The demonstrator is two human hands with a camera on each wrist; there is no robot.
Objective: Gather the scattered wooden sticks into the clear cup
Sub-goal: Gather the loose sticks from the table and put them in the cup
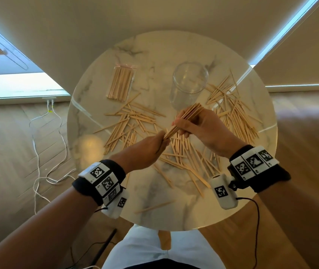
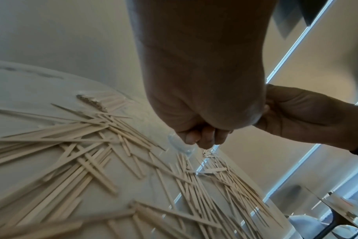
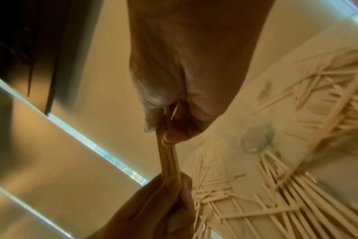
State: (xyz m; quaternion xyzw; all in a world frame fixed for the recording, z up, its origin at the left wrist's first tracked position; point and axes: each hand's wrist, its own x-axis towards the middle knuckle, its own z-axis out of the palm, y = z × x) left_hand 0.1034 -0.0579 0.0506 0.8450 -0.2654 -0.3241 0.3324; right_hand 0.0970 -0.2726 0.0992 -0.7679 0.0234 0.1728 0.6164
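A bundle of wooden sticks [image 1: 184, 121] is held in the air just in front of the clear cup [image 1: 189, 82], which stands upright with nothing seen inside it. My right hand [image 1: 182, 127] grips the bundle's middle; my left hand [image 1: 160, 141] pinches its near end. In the right wrist view the bundle [image 3: 170, 155] runs from my right hand [image 3: 168, 129] down into my left hand [image 3: 164, 202], with the cup [image 3: 255, 139] beyond. Many loose sticks [image 1: 135, 121] lie scattered over the round marble table [image 1: 154, 216]. In the left wrist view my left hand [image 2: 202, 137] is curled above loose sticks [image 2: 92, 153].
A clear bag of sticks [image 1: 120, 82] lies at the table's back left. More loose sticks [image 1: 234, 113] spread right of the cup, and one stick [image 1: 154, 206] lies near the front edge. White cables [image 1: 38, 162] run over the wooden floor at left.
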